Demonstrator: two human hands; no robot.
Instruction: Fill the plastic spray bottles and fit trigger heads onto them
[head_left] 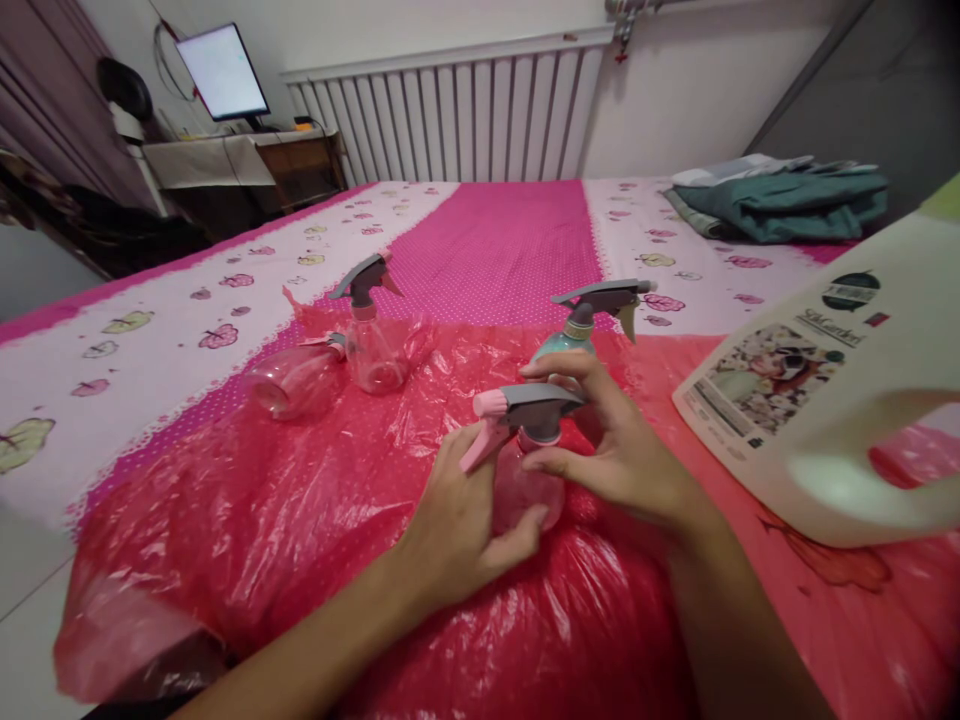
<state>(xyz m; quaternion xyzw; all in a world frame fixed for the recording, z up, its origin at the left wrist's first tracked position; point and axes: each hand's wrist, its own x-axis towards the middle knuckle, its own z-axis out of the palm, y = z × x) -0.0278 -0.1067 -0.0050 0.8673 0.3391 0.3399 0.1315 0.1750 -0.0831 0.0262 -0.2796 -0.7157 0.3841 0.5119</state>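
A clear pink spray bottle with a grey and pink trigger head stands upright between my hands. My left hand is wrapped round its body, thumb across the near side. At the neck, my right hand curls its thumb and fingers about the collar and the back of the head. Just beyond, partly hidden by my right fingers, is a teal spray bottle with a grey head. Farther left a pink spray bottle stands upright, and another lies on its side.
Crinkled red plastic sheet covers the near part of the bed. A large white jug with a handle looms close on the right. Folded cloth lies at the far right. Behind are a radiator and a monitor.
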